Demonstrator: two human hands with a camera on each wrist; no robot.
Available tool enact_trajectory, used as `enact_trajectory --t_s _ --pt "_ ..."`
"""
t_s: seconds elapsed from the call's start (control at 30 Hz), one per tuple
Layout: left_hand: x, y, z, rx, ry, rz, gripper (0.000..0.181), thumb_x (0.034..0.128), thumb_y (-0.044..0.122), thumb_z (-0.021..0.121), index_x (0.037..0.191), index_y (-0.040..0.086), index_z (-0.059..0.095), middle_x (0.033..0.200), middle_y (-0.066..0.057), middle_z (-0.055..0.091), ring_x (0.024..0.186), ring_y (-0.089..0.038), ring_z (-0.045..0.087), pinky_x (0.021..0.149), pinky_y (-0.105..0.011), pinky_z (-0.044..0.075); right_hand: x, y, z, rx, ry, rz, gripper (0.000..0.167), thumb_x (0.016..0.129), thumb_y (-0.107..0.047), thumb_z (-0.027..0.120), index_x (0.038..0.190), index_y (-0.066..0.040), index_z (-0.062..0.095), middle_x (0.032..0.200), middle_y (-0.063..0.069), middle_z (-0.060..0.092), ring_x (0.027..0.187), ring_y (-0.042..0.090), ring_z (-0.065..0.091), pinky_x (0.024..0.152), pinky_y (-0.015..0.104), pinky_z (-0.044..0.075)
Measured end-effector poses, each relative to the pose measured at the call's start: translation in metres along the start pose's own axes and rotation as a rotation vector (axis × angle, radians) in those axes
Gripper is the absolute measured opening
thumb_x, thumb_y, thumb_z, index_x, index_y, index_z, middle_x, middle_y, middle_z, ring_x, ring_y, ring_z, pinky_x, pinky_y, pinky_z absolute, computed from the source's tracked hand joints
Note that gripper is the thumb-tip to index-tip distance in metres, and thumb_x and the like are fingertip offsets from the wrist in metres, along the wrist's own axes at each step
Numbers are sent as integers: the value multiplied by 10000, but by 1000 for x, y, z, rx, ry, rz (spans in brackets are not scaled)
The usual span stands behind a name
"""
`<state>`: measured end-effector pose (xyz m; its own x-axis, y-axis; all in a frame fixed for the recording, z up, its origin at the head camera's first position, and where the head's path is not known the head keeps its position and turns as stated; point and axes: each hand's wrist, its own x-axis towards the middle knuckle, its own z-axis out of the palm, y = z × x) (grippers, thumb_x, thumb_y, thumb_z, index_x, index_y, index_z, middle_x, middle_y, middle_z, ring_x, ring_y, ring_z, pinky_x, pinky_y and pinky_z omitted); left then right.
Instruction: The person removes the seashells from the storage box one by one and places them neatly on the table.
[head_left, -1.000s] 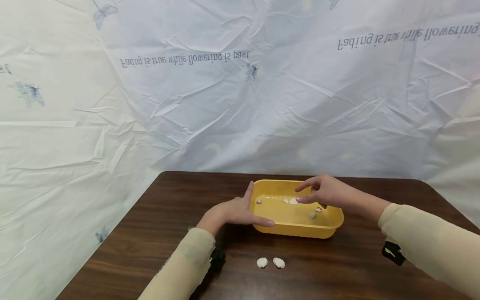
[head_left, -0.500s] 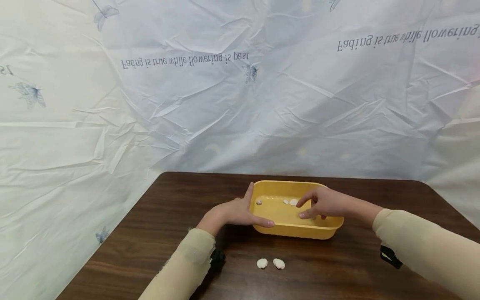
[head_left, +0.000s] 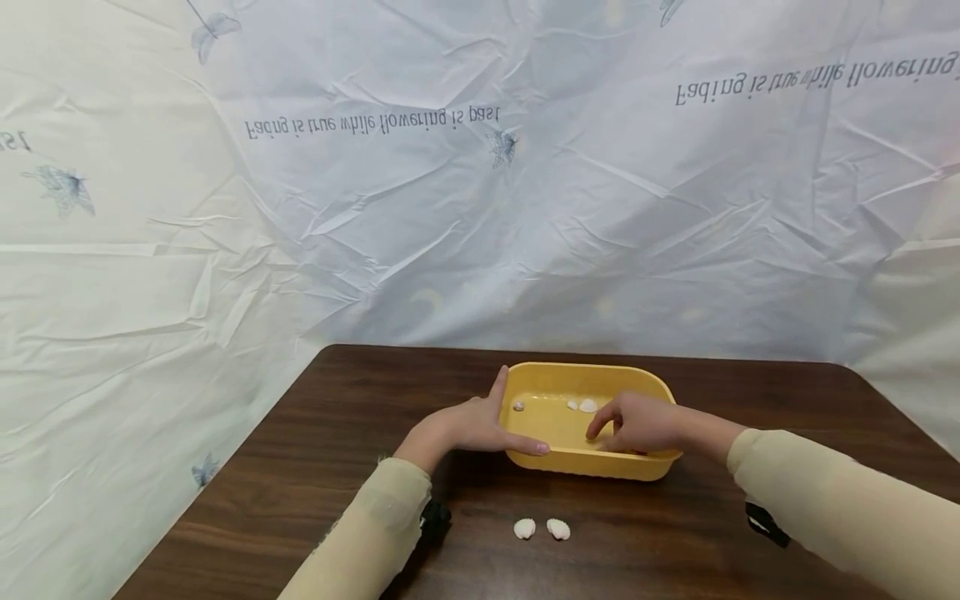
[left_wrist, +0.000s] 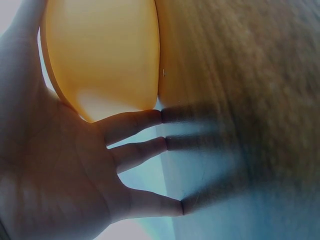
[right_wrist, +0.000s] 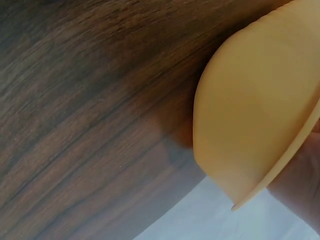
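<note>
A yellow plastic tray (head_left: 592,463) holds a few small seashells. My left hand (head_left: 477,423) spans its left end, thumb along the near rim and index finger at the far corner. In the left wrist view, the other fingers (left_wrist: 137,152) of that hand are straight, their tips at the tabletop. My right hand (head_left: 643,422) reaches down into the tray's right part, index finger and thumb bent and apart. What lies under that hand is hidden. White shells (head_left: 587,406) lie near the tray's middle, and a small shell (head_left: 518,406) lies at its left.
Two white ribbed shells, a left one (head_left: 524,528) and a right one (head_left: 558,529), lie on the dark wooden table (head_left: 660,542) in front of the tray. A pale printed sheet (head_left: 480,225) hangs behind the table.
My right hand has moved down and toward me inside the tray, covering the shells at its right. My left hand keeps its place on the tray.
</note>
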<state>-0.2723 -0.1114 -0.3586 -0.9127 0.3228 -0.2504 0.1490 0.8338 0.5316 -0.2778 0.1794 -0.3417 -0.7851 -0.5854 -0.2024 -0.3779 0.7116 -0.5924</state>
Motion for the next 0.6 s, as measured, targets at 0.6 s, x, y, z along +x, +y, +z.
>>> enact_trajectory --t_s 0.6 --pt "6 -3 3 1 18 15 1484 721 851 771 1695 300 -206 1587 -265 511 1410 -327 576 1119 -474 494 -1 -11 -9 -60 -85 110 117 953 -45 737 1061 -91 750 621 -46 481 527 86 394 558 252 369"
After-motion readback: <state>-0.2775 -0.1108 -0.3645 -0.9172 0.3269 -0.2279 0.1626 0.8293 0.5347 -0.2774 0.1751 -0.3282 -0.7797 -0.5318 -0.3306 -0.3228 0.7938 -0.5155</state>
